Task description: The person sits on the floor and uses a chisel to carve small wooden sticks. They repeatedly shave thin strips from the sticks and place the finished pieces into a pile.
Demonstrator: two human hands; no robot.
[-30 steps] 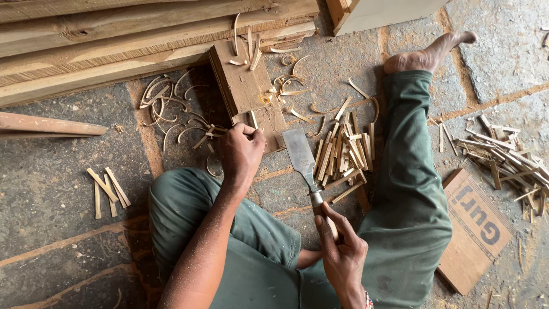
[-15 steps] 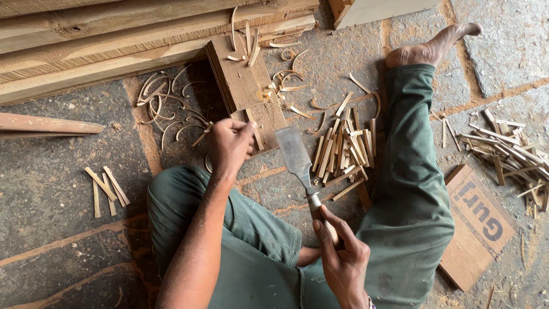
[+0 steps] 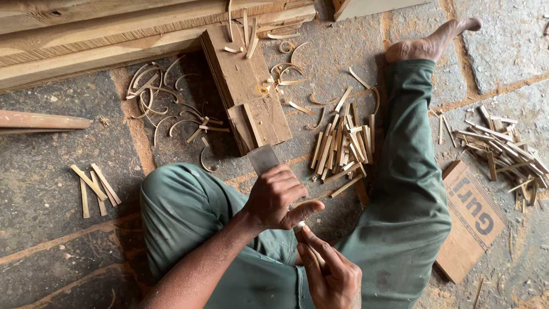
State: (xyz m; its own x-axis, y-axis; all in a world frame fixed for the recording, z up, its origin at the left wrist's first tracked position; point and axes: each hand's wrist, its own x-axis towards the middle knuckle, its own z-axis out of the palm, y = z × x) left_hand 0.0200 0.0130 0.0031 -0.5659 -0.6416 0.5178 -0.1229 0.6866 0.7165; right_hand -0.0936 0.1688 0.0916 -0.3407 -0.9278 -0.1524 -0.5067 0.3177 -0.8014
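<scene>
I sit on the stone floor in green trousers. My right hand (image 3: 330, 273) grips the handle of a broad flat chisel low in the view. Its steel blade (image 3: 263, 158) points up toward a worn wooden block (image 3: 246, 86). My left hand (image 3: 278, 194) is curled over the blade's middle, thumb stretched toward my right hand; whether it also holds a stick is hidden. Only the blade's tip shows beyond my fingers, next to the block's near end. A heap of short split wooden sticks (image 3: 343, 143) lies just right of the block.
Curled wood shavings (image 3: 163, 103) lie left of the block and on it. A few sticks (image 3: 94, 186) sit at the left, another heap (image 3: 509, 154) at the right beside a printed board (image 3: 472, 223). Long planks (image 3: 114, 34) run along the top. My bare foot (image 3: 432, 43) is at upper right.
My left hand has left the near end of the wooden block and come back onto the chisel blade. The blade has moved left, toward the block, away from the stick heap.
</scene>
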